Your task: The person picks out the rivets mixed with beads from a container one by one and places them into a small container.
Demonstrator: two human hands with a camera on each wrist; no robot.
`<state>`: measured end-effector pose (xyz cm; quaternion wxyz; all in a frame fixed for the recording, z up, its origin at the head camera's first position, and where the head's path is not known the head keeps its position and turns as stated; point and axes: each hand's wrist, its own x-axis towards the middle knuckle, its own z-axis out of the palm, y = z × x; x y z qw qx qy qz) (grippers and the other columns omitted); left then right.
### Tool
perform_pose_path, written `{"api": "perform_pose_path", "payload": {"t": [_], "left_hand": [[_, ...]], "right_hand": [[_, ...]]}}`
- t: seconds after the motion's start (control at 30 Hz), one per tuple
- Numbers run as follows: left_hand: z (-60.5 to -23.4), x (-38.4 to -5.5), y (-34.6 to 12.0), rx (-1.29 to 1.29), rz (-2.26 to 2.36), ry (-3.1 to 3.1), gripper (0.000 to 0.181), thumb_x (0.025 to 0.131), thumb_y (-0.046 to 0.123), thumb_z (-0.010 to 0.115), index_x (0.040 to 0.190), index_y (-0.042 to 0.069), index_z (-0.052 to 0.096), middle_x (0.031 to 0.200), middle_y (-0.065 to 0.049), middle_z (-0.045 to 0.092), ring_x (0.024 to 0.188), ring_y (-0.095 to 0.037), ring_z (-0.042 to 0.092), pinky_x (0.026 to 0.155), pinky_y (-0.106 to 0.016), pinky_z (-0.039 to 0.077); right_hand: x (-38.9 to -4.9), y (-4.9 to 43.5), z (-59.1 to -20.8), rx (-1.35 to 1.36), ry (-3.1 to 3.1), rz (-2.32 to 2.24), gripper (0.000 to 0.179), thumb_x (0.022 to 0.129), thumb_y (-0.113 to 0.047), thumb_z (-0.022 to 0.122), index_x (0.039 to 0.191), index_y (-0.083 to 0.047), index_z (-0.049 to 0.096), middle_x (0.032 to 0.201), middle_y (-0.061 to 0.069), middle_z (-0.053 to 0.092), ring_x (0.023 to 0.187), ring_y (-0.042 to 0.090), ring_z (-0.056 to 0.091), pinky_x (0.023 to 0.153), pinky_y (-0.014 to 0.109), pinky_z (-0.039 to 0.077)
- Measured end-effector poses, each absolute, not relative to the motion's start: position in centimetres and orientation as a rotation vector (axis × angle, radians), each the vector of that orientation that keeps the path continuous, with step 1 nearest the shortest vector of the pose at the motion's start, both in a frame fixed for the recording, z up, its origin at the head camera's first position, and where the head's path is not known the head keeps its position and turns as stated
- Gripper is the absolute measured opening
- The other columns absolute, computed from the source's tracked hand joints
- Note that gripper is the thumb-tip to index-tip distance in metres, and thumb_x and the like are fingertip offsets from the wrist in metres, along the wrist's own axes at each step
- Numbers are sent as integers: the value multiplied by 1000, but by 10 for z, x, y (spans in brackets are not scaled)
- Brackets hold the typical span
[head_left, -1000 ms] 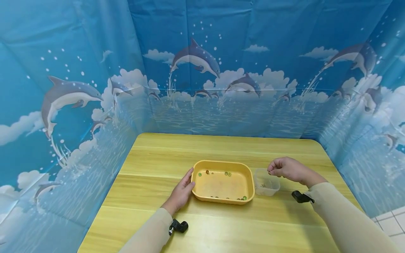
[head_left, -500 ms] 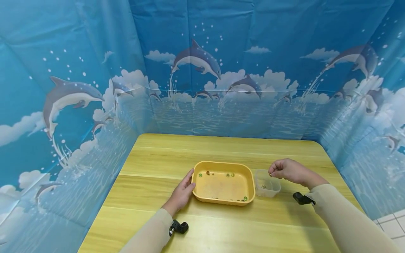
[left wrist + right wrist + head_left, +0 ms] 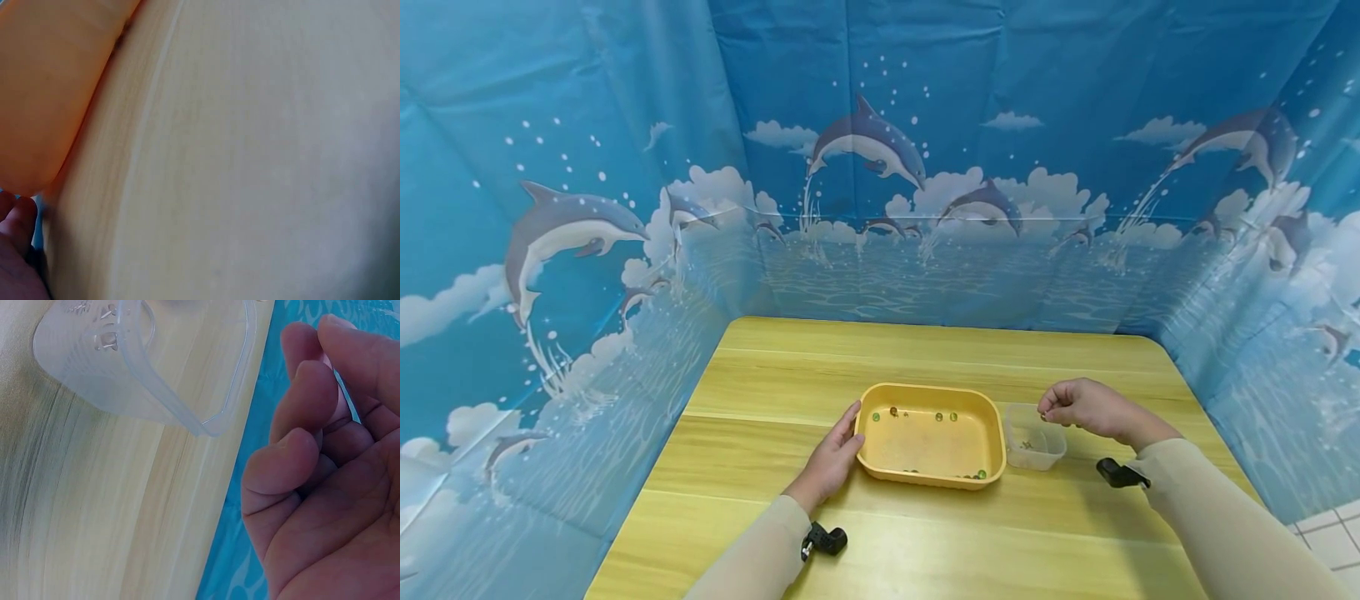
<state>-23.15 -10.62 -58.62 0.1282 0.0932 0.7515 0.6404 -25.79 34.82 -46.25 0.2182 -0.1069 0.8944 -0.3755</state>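
A yellow tray with several green and brown marbles along its sides sits on the table. My left hand holds its left side, the thumb at the rim and the fingers along the outer wall. In the left wrist view, fingertips touch the end of the tray. Beside the tray stands a clear plastic container with a few small glassy pieces in it. Above its right rim, my right hand pinches a small brown marble between thumb and forefinger; the right wrist view hides it.
The wood-grain table reaches back to a blue dolphin-print curtain, which also hangs at both sides. A black wrist camera is strapped to the left sleeve, another wrist camera to the right.
Marbles in the tray have rolled a little: the far pair has drifted apart and one near the front edge has moved right. Both hands keep nearly the same place.
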Motion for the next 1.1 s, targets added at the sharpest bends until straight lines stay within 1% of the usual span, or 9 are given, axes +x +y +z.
{"api": "perform_pose_path", "payload": {"t": [0.23,0.57,0.83,0.97,1.1], "left_hand": [[-586,-231,-106,288,1862,2177,61,115,21,43,170,30,20,177,-8,14,164,-31,15,131,-53,21],[-585,-231,-107,273,1858,2184,60,115,24,43,170,33,20,178,-5,14,164,-28,17,131,-50,23],[-586,-231,-107,268,1862,2189,60,115,23,44,169,33,21,177,-5,15,164,-28,17,132,-50,23],[-586,-232,-107,261,1860,2195,60,115,23,44,169,33,21,177,-5,17,163,-28,18,131,-50,23],[-587,-232,-107,253,1852,2202,60,115,24,44,169,35,22,177,-5,17,163,-28,19,131,-50,23]], "right_hand": [[-257,348,-461,-298,2477,-1031,19,103,-12,65,115,2,69,100,10,69,82,18,54,67,33,48],[-257,348,-461,-283,2459,-1052,18,103,-12,66,114,1,69,100,8,70,80,18,53,67,34,47],[-256,349,-462,-279,2456,-1053,19,103,-13,66,116,1,68,104,10,71,79,18,53,66,32,46],[-256,349,-462,-283,2461,-1050,20,103,-13,66,117,1,69,106,11,71,81,18,54,67,33,46],[-258,347,-461,-307,2471,-1037,22,103,-14,66,119,1,69,111,13,72,85,19,55,69,34,48]]}}
